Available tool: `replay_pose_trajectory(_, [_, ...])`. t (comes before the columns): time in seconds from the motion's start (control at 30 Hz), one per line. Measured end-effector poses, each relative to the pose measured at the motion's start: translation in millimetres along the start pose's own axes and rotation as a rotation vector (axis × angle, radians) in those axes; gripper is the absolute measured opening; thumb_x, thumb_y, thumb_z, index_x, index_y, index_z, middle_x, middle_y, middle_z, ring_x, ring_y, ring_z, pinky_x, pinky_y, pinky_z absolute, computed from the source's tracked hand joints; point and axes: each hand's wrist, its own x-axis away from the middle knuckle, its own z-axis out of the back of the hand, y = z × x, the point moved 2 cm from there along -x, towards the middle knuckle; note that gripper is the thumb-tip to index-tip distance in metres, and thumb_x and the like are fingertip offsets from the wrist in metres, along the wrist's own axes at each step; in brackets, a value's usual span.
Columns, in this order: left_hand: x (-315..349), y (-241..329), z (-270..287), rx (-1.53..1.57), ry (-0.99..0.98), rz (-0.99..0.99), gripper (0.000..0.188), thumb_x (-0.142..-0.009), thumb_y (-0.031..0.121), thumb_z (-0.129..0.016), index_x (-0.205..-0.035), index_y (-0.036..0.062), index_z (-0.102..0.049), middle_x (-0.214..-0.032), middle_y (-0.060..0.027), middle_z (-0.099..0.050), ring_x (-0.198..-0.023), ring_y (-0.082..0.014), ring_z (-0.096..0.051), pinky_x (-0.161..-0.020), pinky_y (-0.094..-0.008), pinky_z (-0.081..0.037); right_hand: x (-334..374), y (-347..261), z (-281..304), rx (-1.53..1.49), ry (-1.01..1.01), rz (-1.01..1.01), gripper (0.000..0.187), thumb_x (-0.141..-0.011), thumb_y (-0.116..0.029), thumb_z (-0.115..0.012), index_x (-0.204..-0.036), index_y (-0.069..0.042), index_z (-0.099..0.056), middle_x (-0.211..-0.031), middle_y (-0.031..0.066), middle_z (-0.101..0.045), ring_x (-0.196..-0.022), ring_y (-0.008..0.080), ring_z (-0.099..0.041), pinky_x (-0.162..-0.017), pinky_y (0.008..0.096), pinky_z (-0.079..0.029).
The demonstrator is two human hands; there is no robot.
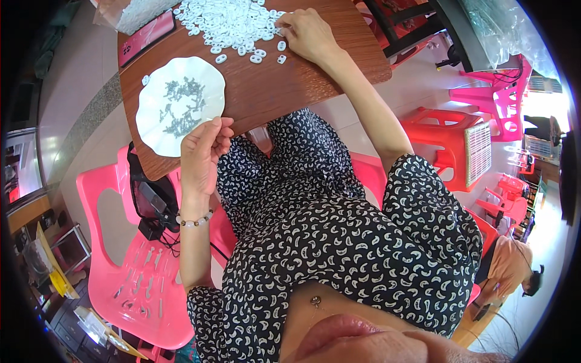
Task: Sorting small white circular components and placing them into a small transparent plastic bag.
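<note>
At the top of the frame, a heap of white parts (233,21) is spread over the table (275,91), whose brown surface is streaked with wood grain. Each part is a smooth, rounded oval pierced by two holes; a few are scattered singly below the heap. Left of centre, a glossy white plate (150,115) with a scalloped rim is set near the table's edge. On it, slim grey pieces (186,91), like short pins, are strewn in loose clusters.

By the plate's lower right rim, the left hand (204,145) is raised with thumb and forefinger brought together and the other fingers curled; whether anything tiny is pinched cannot be told. Its wrist is ringed by a bracelet (195,221) of round beads. At the heap's right edge, the right hand (307,35) is laid palm down, its fingers bent onto the parts; whether one is gripped is hidden.

In the upper left, a shiny pink phone (147,37) is seen. At lower left, a chair (91,193) of smooth pink plastic is pierced by slots.
</note>
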Motion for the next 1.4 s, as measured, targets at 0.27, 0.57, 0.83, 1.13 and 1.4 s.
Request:
replay_pose_trajectory(0.27, [3,11,-8,-0.122,-0.023,-0.024,0.027,-0.096,0.022,-0.06,-0.104,-0.0021,-0.069,-0.082,-0.0018,-0.067,-0.065,-0.002,-0.053,-0.057,-0.0163,-0.041,11,-19,-1,-0.034,-0.048,-0.04,0.022,-0.084,-0.024,-0.067,-0.103,-0.013,-0.071,-0.091,0.0062,-0.07,-0.097,0.0284,-0.061,-0.082,0.0428,-0.051])
replay_pose_trajectory(0.57, [-24,44,6,-1.23,0.311,-0.567,0.023,-0.087,0.017,-0.064,-0.105,0.0024,-0.068,-0.087,-0.0101,-0.064,-0.072,-0.0228,-0.06,-0.067,-0.0338,-0.048,8,-12,-10,-0.077,-0.072,-0.088,0.018,-0.083,-0.024,-0.067,-0.095,-0.011,-0.07,-0.087,0.0086,-0.069,-0.093,0.0302,-0.062,-0.077,0.0434,-0.051])
replay_pose_trajectory(0.83, [-45,44,23,-1.466,0.299,-0.469,0.014,-0.084,0.015,-0.062,-0.092,0.0056,-0.068,-0.086,-0.0149,-0.064,-0.08,-0.0332,-0.063,-0.072,-0.0425,-0.048,11,-17,-12,-0.066,0.037,-0.043,0.014,-0.085,-0.022,-0.062,-0.089,-0.011,-0.07,-0.085,0.0114,-0.069,-0.094,0.033,-0.062,-0.08,0.0453,-0.052])
replay_pose_trajectory(1.13, [-52,45,58,-0.89,0.359,-0.484,0.015,-0.091,0.014,-0.063,-0.096,0.0012,-0.067,-0.078,-0.006,-0.07,-0.066,-0.01,-0.062,-0.062,-0.0241,-0.048,8,-53,31,-0.536,0.126,-0.051,0.01,-0.087,-0.01,-0.056,-0.085,-0.001,-0.061,-0.069,0.0168,-0.061,-0.061,0.0314,-0.061,-0.059,0.0388,-0.048])
replay_pose_trajectory(1.4, [-47,65,84,-0.402,0.315,-0.285,0.019,-0.091,0.017,-0.068,-0.1,0.0002,-0.067,-0.085,-0.0045,-0.07,-0.068,-0.0041,-0.059,-0.061,-0.0179,-0.045,11,-64,16,-0.591,0.124,-0.023,0.011,-0.087,-0.01,-0.058,-0.083,-0.001,-0.062,-0.064,0.0092,-0.058,-0.058,0.0181,-0.055,-0.055,0.0316,-0.044])
